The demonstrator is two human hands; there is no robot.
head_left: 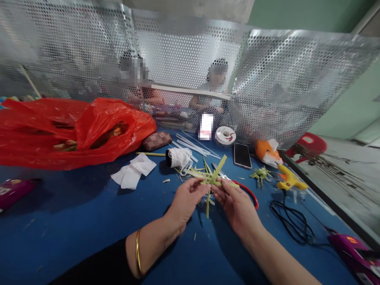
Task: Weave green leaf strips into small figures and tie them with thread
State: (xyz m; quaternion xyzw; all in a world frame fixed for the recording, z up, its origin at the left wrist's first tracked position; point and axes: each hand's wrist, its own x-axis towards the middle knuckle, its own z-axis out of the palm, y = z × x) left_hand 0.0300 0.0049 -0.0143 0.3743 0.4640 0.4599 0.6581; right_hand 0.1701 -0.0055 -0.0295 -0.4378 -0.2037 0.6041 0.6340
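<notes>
Between my hands is a bundle of crossed pale green leaf strips (pixel 216 174), with ends sticking up, down and out to the sides. My left hand (pixel 190 198) pinches it at the centre from the left, thumb on top. From the other side my right hand (pixel 234 200) grips a strip between thumb and fingers. Just behind the hands lie scissors (pixel 251 192) with red handles, partly covered by the right hand. Loose green strips and scraps are scattered there. A spool of white thread (pixel 179 158) lies on its side beyond my left hand.
The blue table (pixel 97 221) holds a red plastic bag (pixel 74 130), white tissues (pixel 133 171), a patterned pouch (pixel 156 140), a ribbon reel (pixel 225 135), a phone (pixel 242 155), a woven green piece (pixel 260 175) and a yellow glue gun (pixel 291 179) with black cord. People sit behind the perforated metal screen (pixel 184 51).
</notes>
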